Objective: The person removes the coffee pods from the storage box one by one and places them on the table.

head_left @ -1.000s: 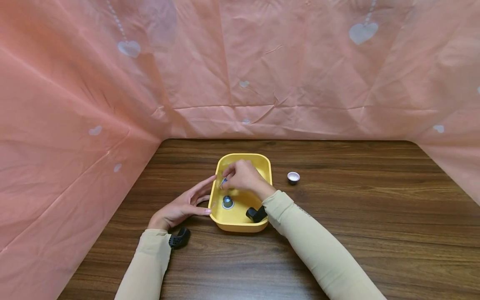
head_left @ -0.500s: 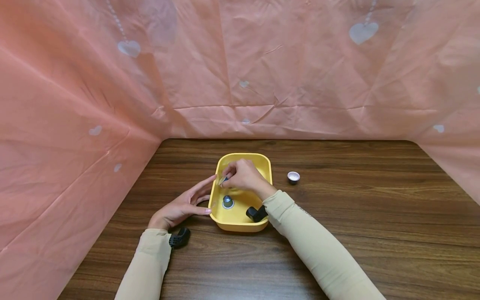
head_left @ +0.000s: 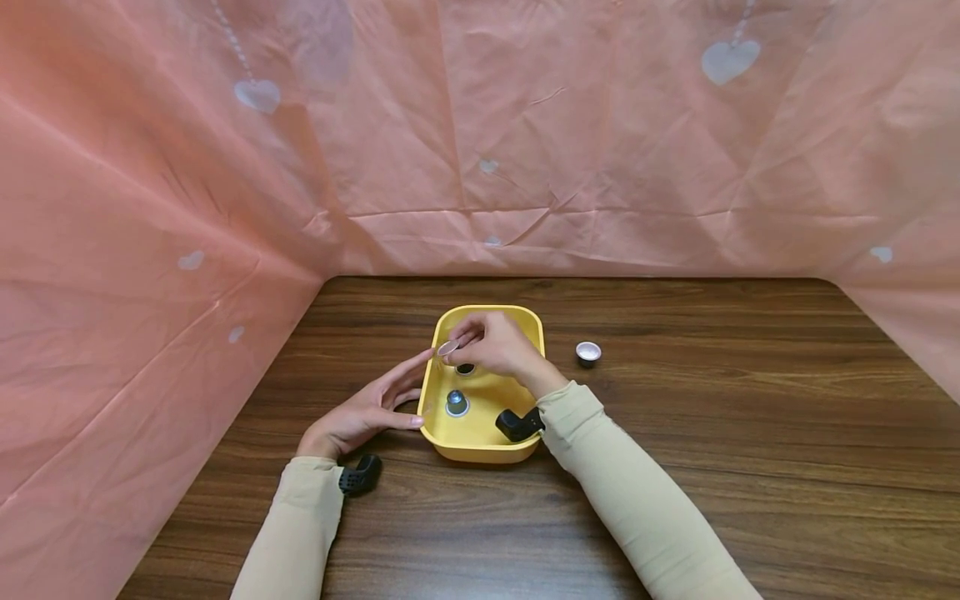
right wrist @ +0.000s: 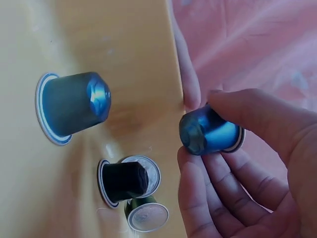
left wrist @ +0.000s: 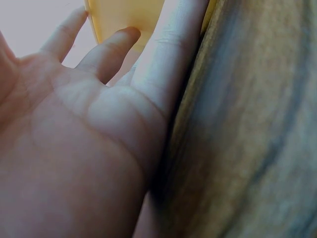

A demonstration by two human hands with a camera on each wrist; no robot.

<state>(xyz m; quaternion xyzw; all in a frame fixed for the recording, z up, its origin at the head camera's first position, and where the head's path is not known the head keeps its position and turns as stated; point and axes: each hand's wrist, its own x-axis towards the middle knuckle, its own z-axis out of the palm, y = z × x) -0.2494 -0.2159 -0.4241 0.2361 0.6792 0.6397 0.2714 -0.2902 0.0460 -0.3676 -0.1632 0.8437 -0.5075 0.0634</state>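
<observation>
In the head view my right hand [head_left: 498,343] is over the far half of a yellow tray [head_left: 483,455], pinching a coffee capsule [head_left: 448,347] whose pale lid faces up-left. The right wrist view shows this capsule [right wrist: 210,131] is blue, between thumb and fingers. Below it, a blue-grey capsule [right wrist: 74,105] stands lid-down on the tray floor. Close by are a black capsule [right wrist: 122,182], a green one [right wrist: 147,216] and a silver-lidded one [right wrist: 154,172]. My left hand [head_left: 367,417] touches the tray's left side with spread, fairly straight fingers and its thumb at the near corner.
Right of the tray another capsule [head_left: 588,354] sits lid-up on the brown wooden table [head_left: 720,400]. A pink curtain [head_left: 637,167] with pale hearts hangs behind and along the sides. Black wrist devices [head_left: 362,475] sit at both wrists.
My right hand has lifted slightly and turned the blue capsule, so its pale lid shows. A dark capsule beneath the hand has come into view. The left hand and tray have stayed put.
</observation>
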